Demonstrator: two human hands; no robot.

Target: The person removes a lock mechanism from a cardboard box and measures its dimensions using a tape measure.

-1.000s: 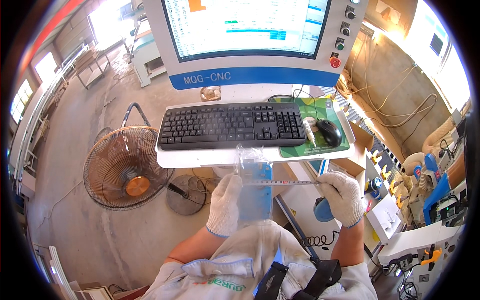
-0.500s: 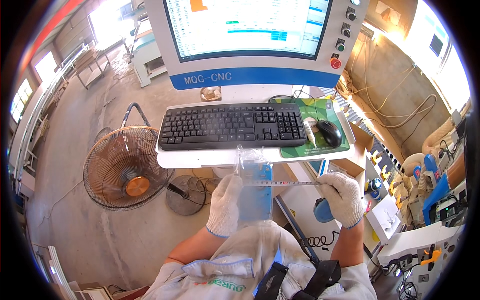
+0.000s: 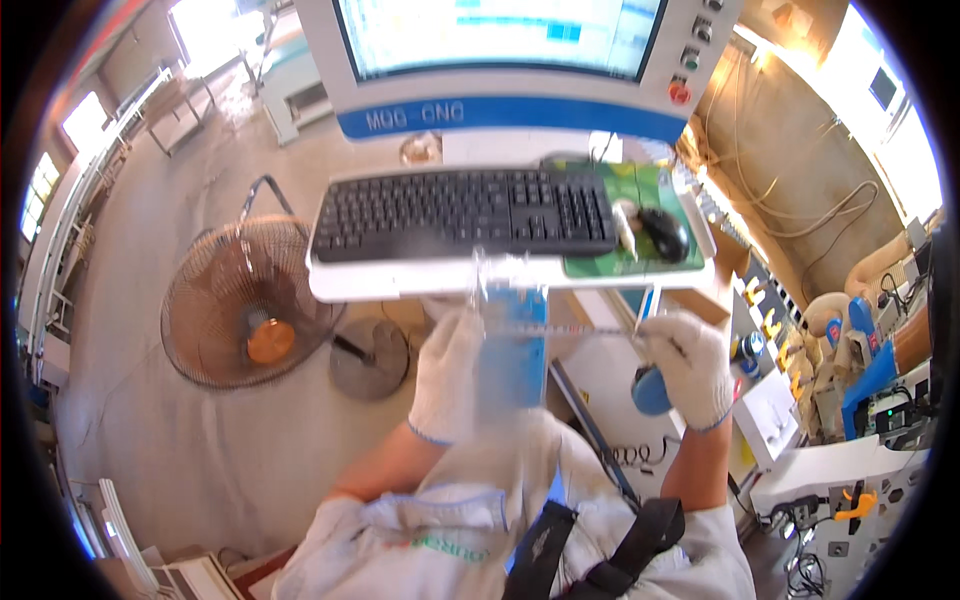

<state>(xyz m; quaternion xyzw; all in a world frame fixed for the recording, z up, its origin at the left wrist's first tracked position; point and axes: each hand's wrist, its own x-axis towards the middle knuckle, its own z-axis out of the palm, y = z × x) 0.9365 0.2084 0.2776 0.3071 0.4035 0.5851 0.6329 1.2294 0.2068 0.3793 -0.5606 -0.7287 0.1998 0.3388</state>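
Note:
My left hand point(image 3: 446, 375), in a white knitted glove, is closed on the left edge of a clear plastic bag point(image 3: 515, 360) with something flat and blue in it. A thin measuring tape point(image 3: 580, 329) is drawn taut across the front of the bag. Its left end reaches the bag's edge by my left fingers. At its other end my right hand point(image 3: 688, 365), gloved too, is closed on the tape; whether a case is inside that hand is hidden. Below the right hand sits a rounded blue object point(image 3: 651, 392), kind unclear. The picture is blurred.
A black keyboard point(image 3: 465, 213) and a mouse point(image 3: 664, 236) on a green mat rest on a white shelf point(image 3: 430, 281) ahead. Above is a machine's screen point(image 3: 500, 35). On the left stands a floor fan point(image 3: 245, 310). Clamps and hoses crowd the right side.
The whole view has tilted, so the screen, keyboard, fan and both hands appear higher in the picture. Bag and tape stay in the same grip, with the tape still stretched.

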